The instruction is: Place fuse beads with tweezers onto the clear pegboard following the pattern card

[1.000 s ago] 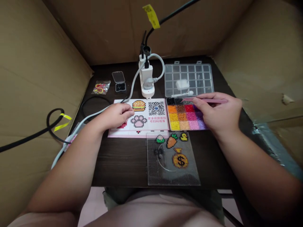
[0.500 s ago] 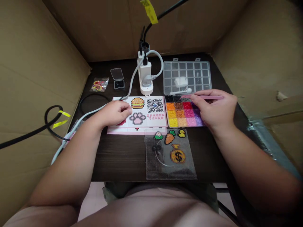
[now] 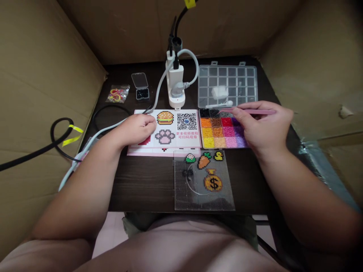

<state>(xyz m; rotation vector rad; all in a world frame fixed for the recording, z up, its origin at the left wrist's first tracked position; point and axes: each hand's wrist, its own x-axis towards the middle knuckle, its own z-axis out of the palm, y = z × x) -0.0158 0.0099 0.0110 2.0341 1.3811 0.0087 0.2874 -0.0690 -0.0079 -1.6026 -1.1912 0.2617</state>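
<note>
My right hand [image 3: 265, 126] grips pink tweezers [image 3: 255, 111], their tips over the dark compartments at the back of a bead box [image 3: 217, 132]. Orange, yellow, brown, red, pink and purple beads fill its other compartments. On the left, my left hand [image 3: 140, 130] rests with curled fingers on a printed pattern sheet [image 3: 187, 140] showing a burger, a paw and a QR code. Whether those fingers hold anything is hidden. A clear pegboard [image 3: 184, 200] nearer my body carries a bead money bag [image 3: 213, 182], a carrot [image 3: 204, 161], a duck [image 3: 218, 156] and a small green-and-white figure [image 3: 190, 158].
Behind the sheet stands a white power strip [image 3: 177, 99] with cables plugged in. The box's clear lid [image 3: 246, 87] holds a white block [image 3: 220, 91]. A small case of black beads [image 3: 142, 93] and a bag of colourful rings [image 3: 118, 93] lie back left. Cardboard walls surround the table.
The view has shifted slightly, so the table items sit higher in the picture. The tweezers stay over the dark compartments, and my left hand stays on the sheet.
</note>
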